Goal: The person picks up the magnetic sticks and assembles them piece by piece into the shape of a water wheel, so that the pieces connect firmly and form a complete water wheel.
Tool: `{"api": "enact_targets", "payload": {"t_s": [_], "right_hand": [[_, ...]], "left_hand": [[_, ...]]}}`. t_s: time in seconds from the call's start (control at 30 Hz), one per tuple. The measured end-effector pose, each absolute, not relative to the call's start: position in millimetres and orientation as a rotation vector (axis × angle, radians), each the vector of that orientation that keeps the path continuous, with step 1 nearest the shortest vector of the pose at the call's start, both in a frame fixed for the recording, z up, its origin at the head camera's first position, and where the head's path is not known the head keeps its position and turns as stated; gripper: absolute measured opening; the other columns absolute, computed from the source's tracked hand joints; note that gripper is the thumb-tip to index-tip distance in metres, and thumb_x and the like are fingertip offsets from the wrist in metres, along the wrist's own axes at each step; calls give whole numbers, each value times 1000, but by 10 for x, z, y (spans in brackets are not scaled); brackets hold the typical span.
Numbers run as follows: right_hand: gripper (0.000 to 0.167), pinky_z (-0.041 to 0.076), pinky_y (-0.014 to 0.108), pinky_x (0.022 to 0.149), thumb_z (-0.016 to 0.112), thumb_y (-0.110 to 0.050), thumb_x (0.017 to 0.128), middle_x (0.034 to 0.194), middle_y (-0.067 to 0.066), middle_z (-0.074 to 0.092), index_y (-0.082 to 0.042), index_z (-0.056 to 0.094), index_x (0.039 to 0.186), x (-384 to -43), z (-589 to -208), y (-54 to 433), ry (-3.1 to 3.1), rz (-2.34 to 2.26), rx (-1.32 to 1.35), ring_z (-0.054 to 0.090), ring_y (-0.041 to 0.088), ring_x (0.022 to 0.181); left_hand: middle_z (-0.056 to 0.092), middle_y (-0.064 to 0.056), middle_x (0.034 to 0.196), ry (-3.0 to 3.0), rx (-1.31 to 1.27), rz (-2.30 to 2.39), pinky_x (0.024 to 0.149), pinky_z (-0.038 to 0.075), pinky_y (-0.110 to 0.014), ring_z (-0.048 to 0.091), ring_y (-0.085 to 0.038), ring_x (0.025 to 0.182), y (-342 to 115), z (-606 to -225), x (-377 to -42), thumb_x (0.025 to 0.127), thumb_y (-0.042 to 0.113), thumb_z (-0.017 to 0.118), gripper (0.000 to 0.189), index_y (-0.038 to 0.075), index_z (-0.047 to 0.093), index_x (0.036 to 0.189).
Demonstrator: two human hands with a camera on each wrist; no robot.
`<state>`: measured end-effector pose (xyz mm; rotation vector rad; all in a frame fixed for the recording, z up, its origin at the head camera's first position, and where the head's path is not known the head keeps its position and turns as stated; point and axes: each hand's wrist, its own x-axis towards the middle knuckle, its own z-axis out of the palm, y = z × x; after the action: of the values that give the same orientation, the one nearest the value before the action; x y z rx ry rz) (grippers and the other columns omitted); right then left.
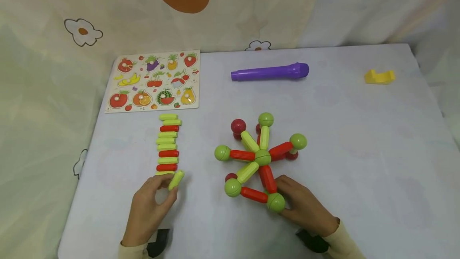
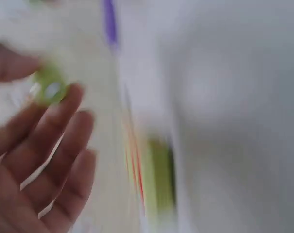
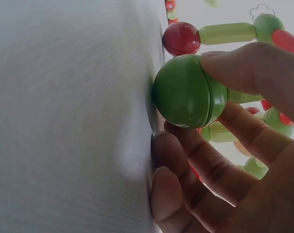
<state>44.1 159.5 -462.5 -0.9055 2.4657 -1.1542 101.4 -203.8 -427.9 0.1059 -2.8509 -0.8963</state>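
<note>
Between thumb and forefinger, my left hand (image 1: pixel 149 207) pinches a yellow-green magnetic rod (image 1: pixel 176 180), tilted above the near end of a column of rods. One pale round end of that rod faces the camera in the left wrist view. My right hand (image 1: pixel 303 205) is at the near right corner of a structure of red and yellow-green rods and balls, centred on a green ball (image 1: pixel 262 157). In the right wrist view its thumb and fingers grip a low green ball (image 3: pixel 185 92) close against the table. An upper green ball (image 1: pixel 276 202) partly covers those fingers in the head view.
Red and yellow-green rods (image 1: pixel 167 141) lie stacked in a column on the left. Behind them is a fruit puzzle board (image 1: pixel 195 79). A purple toy microphone (image 1: pixel 269 72) lies at the back, and a small yellow piece (image 1: pixel 379 77) sits at the back right.
</note>
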Motion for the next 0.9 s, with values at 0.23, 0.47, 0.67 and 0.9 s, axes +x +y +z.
{"api": "enact_targets", "payload": {"t_s": [0.23, 0.47, 0.67, 0.9], "right_hand": [[51, 52, 26, 81, 83, -11, 70, 105, -18, 54, -21, 60, 114, 446, -4613, 1610, 2483, -1161, -913, 51, 1, 94], [51, 50, 25, 78, 81, -6, 71, 105, -16, 55, -21, 60, 115, 455, -4596, 1616, 2484, -1171, -909, 51, 2, 92], [51, 51, 25, 76, 78, 1, 71, 104, -14, 57, -20, 61, 115, 463, -4592, 1620, 2481, -1220, -881, 51, 3, 89], [50, 50, 24, 71, 76, 3, 71, 100, -15, 57, -23, 61, 111, 465, -4612, 1613, 2472, -1264, -863, 50, 3, 86]], "left_hand": [[72, -4, 95, -2485, 149, -2245, 86, 47, -33, 63, -18, 90, -1492, -4128, 785, 92, 13, 63, 24, 2, 60, 112], [70, -5, 99, -2303, 150, -2698, 89, 46, -35, 59, -19, 95, -1379, -4159, 620, 97, 17, 53, 34, -10, 55, 117], [66, -6, 102, -2363, -1, -2756, 86, 47, -33, 57, -18, 91, -1352, -4206, 566, 97, 18, 52, 31, -8, 60, 112], [67, -6, 99, -2298, -2, -2730, 85, 49, -35, 59, -17, 90, -1256, -4231, 531, 97, 16, 53, 27, -7, 58, 111]]}}
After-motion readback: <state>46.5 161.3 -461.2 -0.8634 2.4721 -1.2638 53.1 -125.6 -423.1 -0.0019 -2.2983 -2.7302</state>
